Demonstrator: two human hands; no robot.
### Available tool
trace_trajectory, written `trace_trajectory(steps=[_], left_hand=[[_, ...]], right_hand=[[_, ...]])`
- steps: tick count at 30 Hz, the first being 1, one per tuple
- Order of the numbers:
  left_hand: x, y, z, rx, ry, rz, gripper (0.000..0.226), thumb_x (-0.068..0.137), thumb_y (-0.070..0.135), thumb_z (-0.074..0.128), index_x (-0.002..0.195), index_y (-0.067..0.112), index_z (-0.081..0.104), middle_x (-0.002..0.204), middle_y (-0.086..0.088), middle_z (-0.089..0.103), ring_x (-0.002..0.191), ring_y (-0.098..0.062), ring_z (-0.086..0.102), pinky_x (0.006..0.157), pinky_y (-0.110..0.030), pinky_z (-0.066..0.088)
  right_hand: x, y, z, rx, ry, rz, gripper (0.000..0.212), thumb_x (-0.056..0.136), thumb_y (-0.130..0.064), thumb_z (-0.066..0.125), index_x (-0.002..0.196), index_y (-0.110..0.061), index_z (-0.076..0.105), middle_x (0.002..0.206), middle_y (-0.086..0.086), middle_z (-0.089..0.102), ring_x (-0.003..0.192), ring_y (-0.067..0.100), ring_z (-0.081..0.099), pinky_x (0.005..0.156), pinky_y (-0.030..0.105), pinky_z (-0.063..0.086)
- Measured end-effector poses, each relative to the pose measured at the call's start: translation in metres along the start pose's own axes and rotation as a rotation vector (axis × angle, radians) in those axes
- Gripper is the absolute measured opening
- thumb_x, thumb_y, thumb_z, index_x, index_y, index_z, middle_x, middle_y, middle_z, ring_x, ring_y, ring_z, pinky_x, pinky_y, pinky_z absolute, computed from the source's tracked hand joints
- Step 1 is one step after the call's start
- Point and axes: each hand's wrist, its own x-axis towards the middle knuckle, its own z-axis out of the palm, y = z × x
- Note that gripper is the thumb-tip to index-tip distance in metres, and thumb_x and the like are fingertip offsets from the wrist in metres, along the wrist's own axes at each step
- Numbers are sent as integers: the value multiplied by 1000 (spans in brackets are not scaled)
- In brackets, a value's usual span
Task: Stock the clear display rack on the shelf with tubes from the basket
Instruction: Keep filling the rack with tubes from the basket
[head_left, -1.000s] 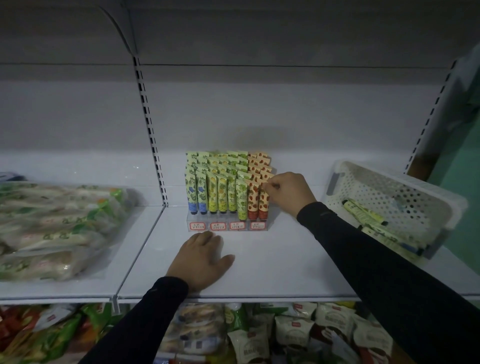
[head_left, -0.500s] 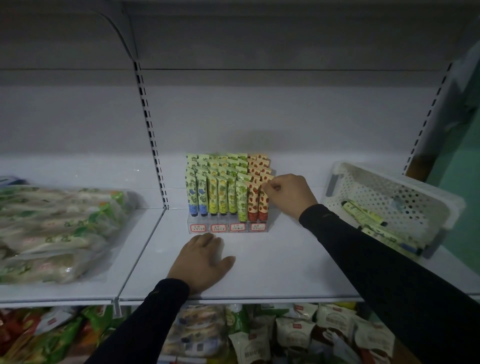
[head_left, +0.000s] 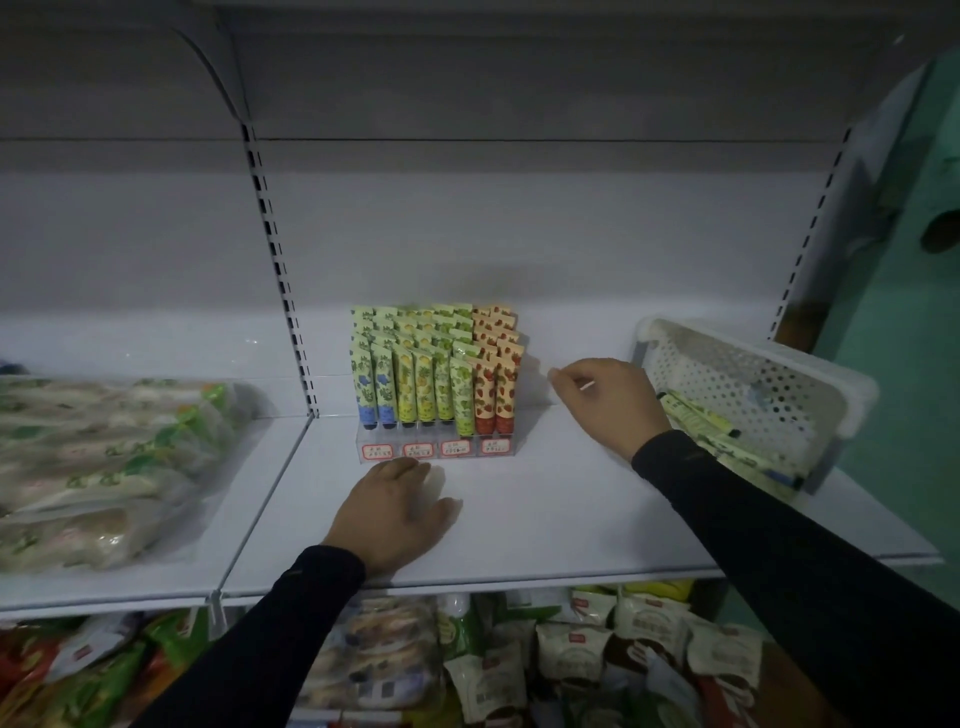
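Empty, loosely curled right hand (head_left: 605, 400) hovers between the clear acrylic display rack (head_left: 437, 448) and white perforated plastic basket (head_left: 748, 395), whose green tubes (head_left: 698, 422) lie slantwise rightward; flat left hand (head_left: 400, 512) rests on the shelf.

Single head cam, wide-angle, looks forward and down at the shelf (head_left: 519, 519) from close range; rack (head_left: 436, 447) centre, basket (head_left: 753, 374) far right.

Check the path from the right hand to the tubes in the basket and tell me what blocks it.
Nothing visible blocks it. The right hand hangs above bare shelf, empty, between the clear display rack and the basket. The basket's open side faces the hand, and the tubes lie exposed inside.
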Motion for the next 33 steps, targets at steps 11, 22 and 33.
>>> trace_trajectory(steps=[11, 22, 33], left_hand=[[33, 104, 17, -61, -103, 314, 64, 96, 54, 48, 148, 16, 40, 152, -1, 41, 139, -16, 34, 109, -20, 23], [105, 168, 51, -39, -243, 421, 61, 100, 35, 48, 153, 14, 28, 158, -7, 30, 144, -22, 26, 113, -25, 19], [200, 225, 87, 152, -331, 624, 66, 84, 0, 51, 148, 7, 37, 149, -13, 39, 139, -29, 33, 112, -38, 32]], right_hand=[[-42, 91, -40, -252, -180, 279, 54, 95, -45, 53, 136, -10, 53, 135, 15, 52, 122, 27, 51, 101, 28, 36], [-34, 147, -41, -608, -506, 577, 89, 83, -70, 43, 148, -11, 25, 148, 18, 34, 131, 38, 39, 108, 46, 35], [-34, 159, -37, -543, -444, 464, 59, 94, -53, 42, 138, -15, 34, 132, 15, 36, 116, 36, 47, 99, 41, 38]])
